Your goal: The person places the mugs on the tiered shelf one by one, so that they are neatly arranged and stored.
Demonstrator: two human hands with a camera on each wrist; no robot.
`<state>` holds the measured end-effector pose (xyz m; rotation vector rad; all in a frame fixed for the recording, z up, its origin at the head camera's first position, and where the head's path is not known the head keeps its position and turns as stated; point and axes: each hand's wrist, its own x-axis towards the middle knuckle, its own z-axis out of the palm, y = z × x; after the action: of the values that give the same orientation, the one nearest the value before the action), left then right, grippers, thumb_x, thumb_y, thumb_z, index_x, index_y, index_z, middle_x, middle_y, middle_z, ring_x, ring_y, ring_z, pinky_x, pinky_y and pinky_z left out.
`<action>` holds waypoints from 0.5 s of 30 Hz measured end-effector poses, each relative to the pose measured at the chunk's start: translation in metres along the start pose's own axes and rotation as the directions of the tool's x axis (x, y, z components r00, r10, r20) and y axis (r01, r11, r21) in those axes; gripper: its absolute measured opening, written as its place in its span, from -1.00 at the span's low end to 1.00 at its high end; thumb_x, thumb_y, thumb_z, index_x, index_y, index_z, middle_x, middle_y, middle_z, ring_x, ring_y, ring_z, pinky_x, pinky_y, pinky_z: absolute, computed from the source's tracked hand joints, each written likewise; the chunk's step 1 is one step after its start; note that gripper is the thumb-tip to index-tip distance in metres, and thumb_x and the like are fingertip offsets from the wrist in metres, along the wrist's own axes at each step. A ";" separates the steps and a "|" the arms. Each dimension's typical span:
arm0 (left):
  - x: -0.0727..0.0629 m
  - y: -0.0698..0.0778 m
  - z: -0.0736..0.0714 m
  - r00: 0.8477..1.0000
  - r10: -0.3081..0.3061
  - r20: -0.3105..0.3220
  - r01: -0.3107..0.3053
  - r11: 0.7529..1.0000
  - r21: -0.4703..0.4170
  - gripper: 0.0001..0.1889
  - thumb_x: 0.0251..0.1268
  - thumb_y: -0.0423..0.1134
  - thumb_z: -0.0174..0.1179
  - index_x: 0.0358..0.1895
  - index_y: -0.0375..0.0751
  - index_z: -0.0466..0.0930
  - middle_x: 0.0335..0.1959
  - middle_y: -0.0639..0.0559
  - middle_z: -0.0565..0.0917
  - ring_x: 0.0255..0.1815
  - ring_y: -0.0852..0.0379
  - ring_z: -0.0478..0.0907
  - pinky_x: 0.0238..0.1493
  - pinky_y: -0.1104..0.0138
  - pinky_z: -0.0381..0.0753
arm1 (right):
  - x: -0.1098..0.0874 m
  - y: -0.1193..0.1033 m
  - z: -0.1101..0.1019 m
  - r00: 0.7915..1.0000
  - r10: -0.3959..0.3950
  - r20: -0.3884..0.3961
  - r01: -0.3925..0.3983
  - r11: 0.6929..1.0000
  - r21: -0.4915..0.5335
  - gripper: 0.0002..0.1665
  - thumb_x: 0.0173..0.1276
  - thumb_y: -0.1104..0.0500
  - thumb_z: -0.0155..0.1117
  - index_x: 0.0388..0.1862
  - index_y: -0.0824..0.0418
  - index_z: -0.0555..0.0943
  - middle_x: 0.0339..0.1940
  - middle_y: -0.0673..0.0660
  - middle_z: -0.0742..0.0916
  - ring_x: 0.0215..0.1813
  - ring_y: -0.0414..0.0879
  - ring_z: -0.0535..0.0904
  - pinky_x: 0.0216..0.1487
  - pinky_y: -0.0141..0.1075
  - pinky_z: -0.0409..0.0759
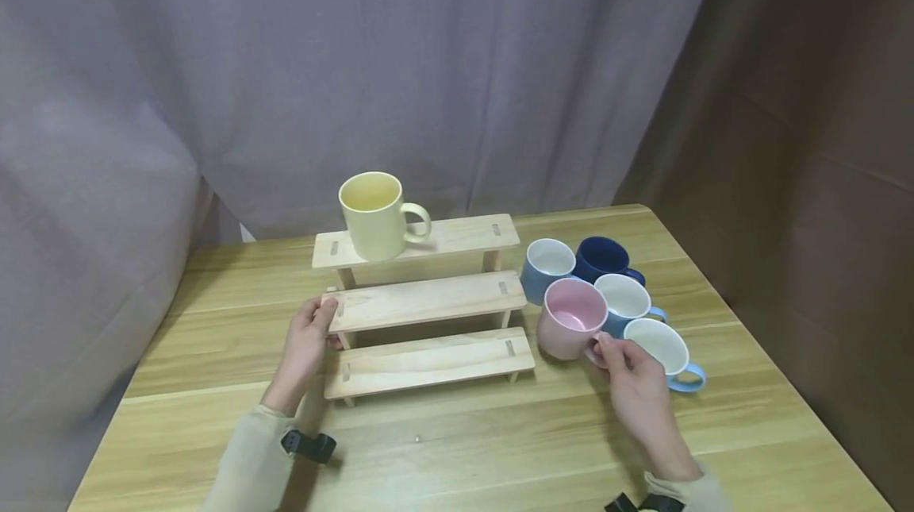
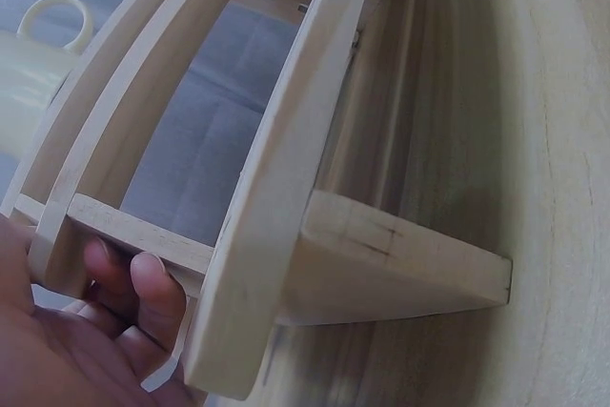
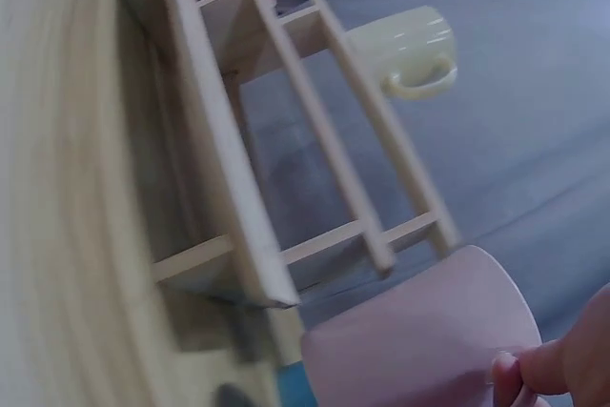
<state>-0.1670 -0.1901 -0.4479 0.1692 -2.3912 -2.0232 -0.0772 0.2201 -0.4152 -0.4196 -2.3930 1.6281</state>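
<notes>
A three-tier wooden shelf stand [image 1: 428,302] rises in steps on the table. My left hand [image 1: 309,345] grips the left end of its middle tier, with the thumb on top; in the left wrist view, curled fingers [image 2: 157,297] show beneath the board. At the stand's right, my right hand [image 1: 635,389] pinches the handle of a pink mug [image 1: 564,329]. The mug is upright, in front of the other mugs; whether its base touches the table cannot be told. On the top tier a yellow mug [image 1: 377,222] stands toward the left, handle facing right.
Behind and right of the pink mug stand a dark blue mug [image 1: 603,256] and several blue mugs with white insides, one nearest the stand [image 1: 546,274] and another at front right [image 1: 660,347]. A grey curtain [image 1: 428,83] hangs behind the wooden table [image 1: 457,448].
</notes>
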 end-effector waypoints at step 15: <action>0.001 0.000 0.000 1.000 -0.012 0.004 0.012 1.000 -0.023 -0.48 0.57 -0.03 -0.12 0.28 -0.44 0.29 -0.22 -0.10 0.54 -0.44 0.17 0.48 -0.36 0.32 0.60 | 0.013 -0.045 -0.044 0.981 -0.123 0.152 0.118 0.992 0.041 -0.42 0.57 0.00 -0.04 0.04 0.59 0.44 -0.07 0.18 0.64 -0.10 -0.34 0.64 -0.07 -0.38 0.64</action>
<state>-0.1681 -0.1903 -0.4482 0.1806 -2.3735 -2.0575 -0.0801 0.2476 -0.3571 -0.1434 -2.4445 1.6990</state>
